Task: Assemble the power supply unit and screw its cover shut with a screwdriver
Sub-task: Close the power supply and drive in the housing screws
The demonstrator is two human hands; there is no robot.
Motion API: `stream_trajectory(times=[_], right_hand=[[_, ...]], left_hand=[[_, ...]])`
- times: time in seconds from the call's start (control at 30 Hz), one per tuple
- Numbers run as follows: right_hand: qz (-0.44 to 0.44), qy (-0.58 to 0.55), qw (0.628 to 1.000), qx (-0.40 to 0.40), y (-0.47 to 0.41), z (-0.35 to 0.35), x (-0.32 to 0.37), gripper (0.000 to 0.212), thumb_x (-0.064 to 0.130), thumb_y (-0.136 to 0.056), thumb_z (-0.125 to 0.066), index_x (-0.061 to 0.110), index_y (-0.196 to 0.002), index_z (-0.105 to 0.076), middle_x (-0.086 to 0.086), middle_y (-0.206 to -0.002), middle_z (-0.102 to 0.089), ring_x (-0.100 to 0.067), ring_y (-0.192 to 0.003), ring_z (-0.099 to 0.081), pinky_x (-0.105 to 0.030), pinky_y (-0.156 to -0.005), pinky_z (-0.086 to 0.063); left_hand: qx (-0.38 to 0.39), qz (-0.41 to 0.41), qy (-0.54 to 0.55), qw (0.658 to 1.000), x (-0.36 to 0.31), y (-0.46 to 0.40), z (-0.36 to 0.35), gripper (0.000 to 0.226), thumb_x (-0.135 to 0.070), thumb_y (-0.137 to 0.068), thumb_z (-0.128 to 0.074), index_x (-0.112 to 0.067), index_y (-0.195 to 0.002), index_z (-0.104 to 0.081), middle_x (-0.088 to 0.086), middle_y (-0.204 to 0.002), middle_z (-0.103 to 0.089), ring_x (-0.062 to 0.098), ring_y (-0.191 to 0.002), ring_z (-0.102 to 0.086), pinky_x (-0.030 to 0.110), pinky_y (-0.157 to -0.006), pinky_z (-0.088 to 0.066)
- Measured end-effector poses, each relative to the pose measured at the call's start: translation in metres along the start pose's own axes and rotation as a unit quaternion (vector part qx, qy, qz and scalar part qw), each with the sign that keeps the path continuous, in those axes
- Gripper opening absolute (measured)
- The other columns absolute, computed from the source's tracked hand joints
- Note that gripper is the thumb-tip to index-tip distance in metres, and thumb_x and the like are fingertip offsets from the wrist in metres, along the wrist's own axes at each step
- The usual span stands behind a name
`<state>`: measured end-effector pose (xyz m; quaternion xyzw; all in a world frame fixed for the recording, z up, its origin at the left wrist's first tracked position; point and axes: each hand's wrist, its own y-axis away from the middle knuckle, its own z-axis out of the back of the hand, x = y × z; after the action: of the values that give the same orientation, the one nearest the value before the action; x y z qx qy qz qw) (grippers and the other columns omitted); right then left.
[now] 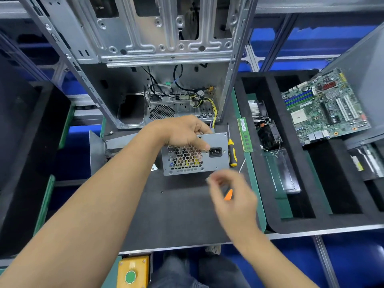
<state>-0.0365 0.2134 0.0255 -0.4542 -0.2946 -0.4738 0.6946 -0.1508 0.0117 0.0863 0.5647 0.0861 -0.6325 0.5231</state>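
On the dark grey mat of the worktop, the power supply unit stands with its honeycomb grille and black socket facing up toward the camera. The left hand grips its upper edge, fingers curled over the top and thumb pressed on the face beside the socket. The right hand is blurred just below the unit's lower right corner; its fingers are curled round an orange-handled tool whose thin shaft points up toward the unit, though the grip itself is hard to make out.

Just right of the unit lies a yellow-and-black screwdriver, and beside that a green memory stick along the mat's green border. Directly behind the unit an open metal computer case rises, cables trailing in its lower bay, closing off the far side. To the right, a black foam tray holds a heatsink with fan, a clear plastic piece and a motherboard tilted in its slot.

The mat lies bare toward the near edge, where a metal rim runs. Below it sits a yellow box with a green button. Blue bins show beyond the frame rails.
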Motion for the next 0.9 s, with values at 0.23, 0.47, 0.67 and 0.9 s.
stream_trajectory(times=[0.23,0.47,0.67,0.9], right_hand=[[-0.131,-0.003,0.991,-0.037,-0.051,0.021,0.003,0.046,0.010,-0.084,-0.076,0.041,-0.102,-0.047,0.017,-0.082,-0.070,-0.005,-0.075,-0.061,-0.006,-0.071,-0.040],[-0.162,0.008,0.987,-0.014,-0.061,0.011,0.003,0.034,0.011,-0.083,-0.077,0.025,-0.103,-0.052,0.012,-0.081,-0.070,-0.004,-0.075,-0.060,-0.006,-0.070,-0.041],[-0.156,0.035,0.987,0.015,-0.070,0.014,0.003,0.035,0.004,-0.080,-0.079,0.024,-0.095,-0.055,0.011,-0.077,-0.066,-0.004,-0.073,-0.060,-0.006,-0.067,-0.043],[-0.121,0.080,0.989,0.038,-0.074,0.017,-0.006,0.019,0.006,-0.076,-0.082,0.021,-0.079,-0.071,0.005,-0.079,-0.065,-0.002,-0.073,-0.060,-0.003,-0.068,-0.041]], left_hand=[[0.002,0.003,0.012,1.000,-0.002,0.000,0.003,0.017,-0.010,-0.092,-0.072,-0.024,-0.100,-0.074,-0.004,-0.088,-0.078,0.008,-0.078,-0.069,0.018,-0.077,-0.052],[0.001,0.005,0.005,1.000,-0.004,0.000,0.004,0.016,-0.011,-0.092,-0.071,-0.024,-0.100,-0.074,-0.003,-0.092,-0.078,0.006,-0.080,-0.068,0.016,-0.079,-0.051],[0.002,0.010,0.005,1.000,-0.002,-0.002,0.003,0.017,-0.011,-0.092,-0.071,-0.017,-0.108,-0.073,-0.001,-0.095,-0.078,0.009,-0.082,-0.070,0.018,-0.081,-0.051],[-0.004,-0.001,-0.013,1.000,-0.002,-0.001,0.004,0.023,-0.014,-0.091,-0.073,-0.011,-0.114,-0.073,-0.002,-0.096,-0.077,0.011,-0.087,-0.069,0.039,-0.098,-0.051]])
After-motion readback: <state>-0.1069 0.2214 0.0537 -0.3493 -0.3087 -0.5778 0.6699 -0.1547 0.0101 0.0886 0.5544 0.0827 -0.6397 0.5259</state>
